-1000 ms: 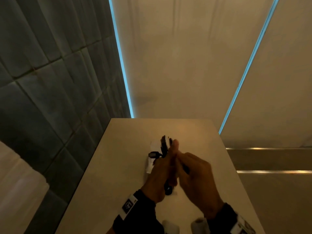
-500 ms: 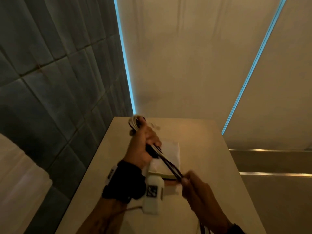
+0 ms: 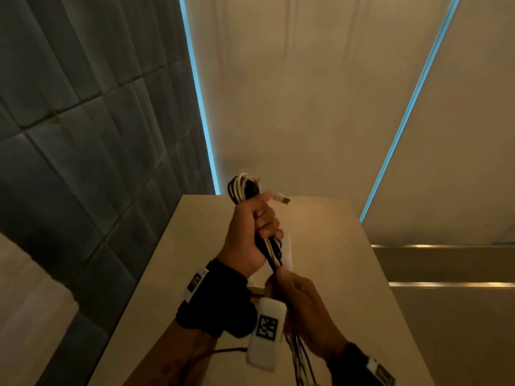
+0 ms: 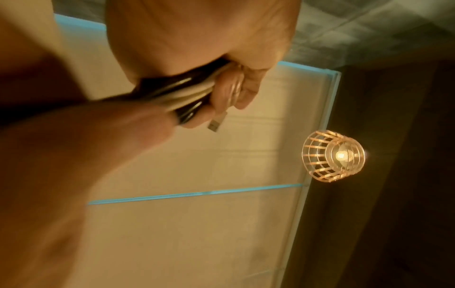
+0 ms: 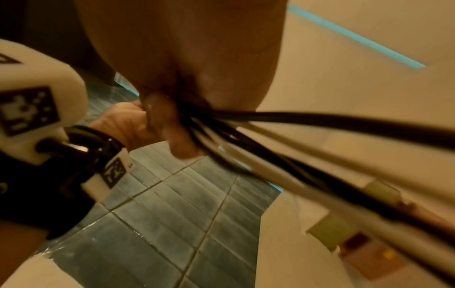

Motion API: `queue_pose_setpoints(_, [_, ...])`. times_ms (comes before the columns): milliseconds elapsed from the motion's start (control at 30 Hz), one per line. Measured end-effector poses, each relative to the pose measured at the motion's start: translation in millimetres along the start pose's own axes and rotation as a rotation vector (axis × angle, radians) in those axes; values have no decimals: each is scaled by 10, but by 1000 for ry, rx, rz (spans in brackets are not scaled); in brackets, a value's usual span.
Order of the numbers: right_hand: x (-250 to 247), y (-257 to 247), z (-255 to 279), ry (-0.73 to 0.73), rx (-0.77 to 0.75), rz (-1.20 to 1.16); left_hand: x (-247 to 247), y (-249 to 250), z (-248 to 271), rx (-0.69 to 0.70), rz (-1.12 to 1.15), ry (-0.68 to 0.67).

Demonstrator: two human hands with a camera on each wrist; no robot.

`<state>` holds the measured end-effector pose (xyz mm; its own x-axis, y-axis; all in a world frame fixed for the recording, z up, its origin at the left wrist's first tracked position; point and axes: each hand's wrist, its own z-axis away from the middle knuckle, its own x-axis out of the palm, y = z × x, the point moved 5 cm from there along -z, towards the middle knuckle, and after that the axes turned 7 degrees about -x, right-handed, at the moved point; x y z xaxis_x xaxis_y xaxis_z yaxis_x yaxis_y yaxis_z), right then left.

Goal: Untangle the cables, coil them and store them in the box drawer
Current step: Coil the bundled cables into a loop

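A bundle of black and white cables (image 3: 243,186) stands upright above the beige table (image 3: 351,277). My left hand (image 3: 257,218) grips its upper part, with a loop sticking out above the fist and a white USB plug (image 3: 282,198) pointing right. The left wrist view shows the same grip on the cables (image 4: 177,91) and the plug (image 4: 216,123). Just below, my right hand (image 3: 295,293) holds the same strands, and their loose ends (image 3: 302,360) hang down past the wrist. In the right wrist view the cables (image 5: 307,118) run out from the curled fingers. A white box (image 3: 288,246) lies behind the hands, mostly hidden.
A dark tiled wall (image 3: 83,162) runs along the table's left edge. Beige wall panels with blue light strips (image 3: 199,101) rise behind the table. A caged lamp (image 4: 335,155) glows overhead. The box (image 5: 344,233) is blurred in the right wrist view.
A second ago both hands were together on the bundle above the box. The left hand then lifted the bundle, and the right hand has slid up the strands close beneath it.
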<state>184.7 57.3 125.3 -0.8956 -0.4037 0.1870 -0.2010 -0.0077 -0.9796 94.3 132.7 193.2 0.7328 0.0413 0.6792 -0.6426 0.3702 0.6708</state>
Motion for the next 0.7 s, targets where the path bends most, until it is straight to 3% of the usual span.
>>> queue_pose_setpoints(100, [-36,165,149,-91,139,-107,-169,194,1,-51,-43,40])
queue_pose_setpoints(333, [-590,458,492,-169,436,87,-470,292,141,-191,-70,-5])
queue_pose_setpoints(400, [-840,288,503,-124,400,97,-522,195,223,-202,-144,-26])
queue_pose_setpoints(500, [-1092,-208,348,-85,223,162,-519,-38,349,-234,-287,-68])
queue_pose_setpoints(700, [-926,-981,-128,-121,-97,565,-279,-434,501,-293,-485,-195])
